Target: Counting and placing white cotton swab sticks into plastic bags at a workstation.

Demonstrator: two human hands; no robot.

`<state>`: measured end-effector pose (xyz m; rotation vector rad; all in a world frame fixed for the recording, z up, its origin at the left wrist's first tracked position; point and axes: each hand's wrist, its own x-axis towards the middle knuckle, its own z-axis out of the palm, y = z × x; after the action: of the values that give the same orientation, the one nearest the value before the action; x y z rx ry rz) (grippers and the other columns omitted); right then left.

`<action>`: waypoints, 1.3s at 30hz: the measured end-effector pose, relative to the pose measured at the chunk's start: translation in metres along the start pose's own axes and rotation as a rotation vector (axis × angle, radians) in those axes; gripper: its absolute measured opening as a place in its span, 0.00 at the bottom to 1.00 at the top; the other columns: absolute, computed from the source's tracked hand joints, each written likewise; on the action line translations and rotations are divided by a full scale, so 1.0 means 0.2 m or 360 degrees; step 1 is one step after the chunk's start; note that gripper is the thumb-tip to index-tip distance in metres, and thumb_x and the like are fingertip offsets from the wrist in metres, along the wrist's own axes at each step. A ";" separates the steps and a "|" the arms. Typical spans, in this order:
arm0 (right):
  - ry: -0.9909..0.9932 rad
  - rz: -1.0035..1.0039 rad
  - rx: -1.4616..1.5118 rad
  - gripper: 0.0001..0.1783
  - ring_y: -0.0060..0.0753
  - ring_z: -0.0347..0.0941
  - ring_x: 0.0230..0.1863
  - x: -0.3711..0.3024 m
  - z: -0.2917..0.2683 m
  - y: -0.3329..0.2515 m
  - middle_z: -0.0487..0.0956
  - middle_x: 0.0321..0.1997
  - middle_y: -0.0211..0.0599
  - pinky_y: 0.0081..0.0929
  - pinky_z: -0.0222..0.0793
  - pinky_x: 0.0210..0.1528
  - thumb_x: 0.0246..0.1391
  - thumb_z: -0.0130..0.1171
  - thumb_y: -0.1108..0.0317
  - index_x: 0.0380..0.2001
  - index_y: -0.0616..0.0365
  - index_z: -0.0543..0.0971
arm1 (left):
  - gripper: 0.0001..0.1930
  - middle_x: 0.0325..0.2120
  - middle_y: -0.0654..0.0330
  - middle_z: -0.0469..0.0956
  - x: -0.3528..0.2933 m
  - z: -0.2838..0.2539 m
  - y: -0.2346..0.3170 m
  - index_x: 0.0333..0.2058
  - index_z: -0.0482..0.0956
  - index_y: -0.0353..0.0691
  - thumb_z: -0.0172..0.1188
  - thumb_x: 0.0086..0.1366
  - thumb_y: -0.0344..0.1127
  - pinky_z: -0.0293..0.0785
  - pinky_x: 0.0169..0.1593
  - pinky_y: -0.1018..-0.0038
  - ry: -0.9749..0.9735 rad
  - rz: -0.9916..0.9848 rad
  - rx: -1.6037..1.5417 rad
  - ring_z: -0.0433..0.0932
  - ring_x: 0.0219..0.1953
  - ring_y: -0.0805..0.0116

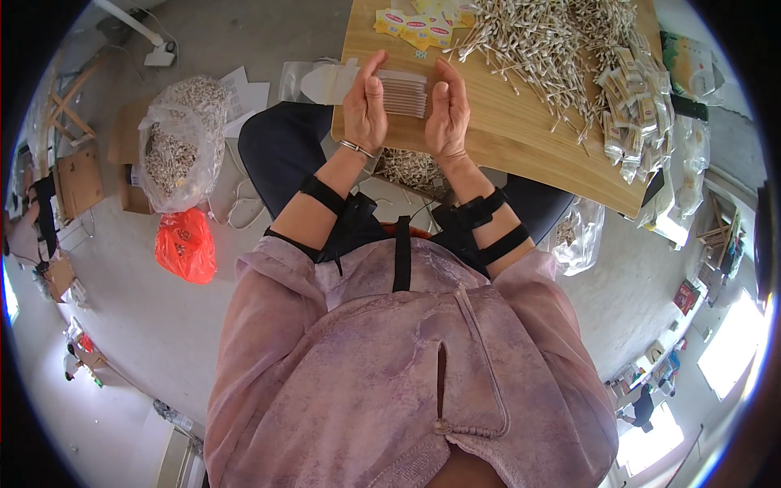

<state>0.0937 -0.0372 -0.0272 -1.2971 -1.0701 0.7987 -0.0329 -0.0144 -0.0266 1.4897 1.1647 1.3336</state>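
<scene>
My left hand (365, 106) and my right hand (447, 110) stand on either side of a neat row of cotton swabs (403, 95) at the table's near edge. Their palms face each other, with fingers stretched and thumbs raised. The left hand is close to the row's left end, over part of a clear plastic sleeve (325, 84). Beside the right end is the right hand; whether either palm presses on the swabs I cannot tell. Beyond them lie yellow and white printed cards (427, 31) and a large loose heap of cotton swabs (541, 41).
Packed swab bundles (639, 110) pile up on the right of the wooden table (521, 134). Below its near edge sits a box of swabs (409, 168). On the floor at left are a clear bag of swabs (175, 154), a red bag (185, 244) and cardboard boxes (79, 180).
</scene>
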 end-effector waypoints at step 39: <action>-0.0085 0.0460 -0.1268 0.10 0.46 0.75 0.39 0.31 -0.19 -0.04 0.79 0.34 0.44 0.39 0.70 0.42 0.50 0.53 0.65 0.31 0.60 0.78 | 0.21 0.45 0.54 0.77 0.00 -0.01 -0.04 0.49 0.73 0.35 0.42 0.72 0.46 0.67 0.51 0.76 0.0024 -0.0144 -0.0085 0.74 0.48 0.68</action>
<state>0.1493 0.0055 -0.0080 -2.1469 -1.3225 0.6296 -0.0361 -0.0116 -0.0338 1.3751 1.1832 1.3065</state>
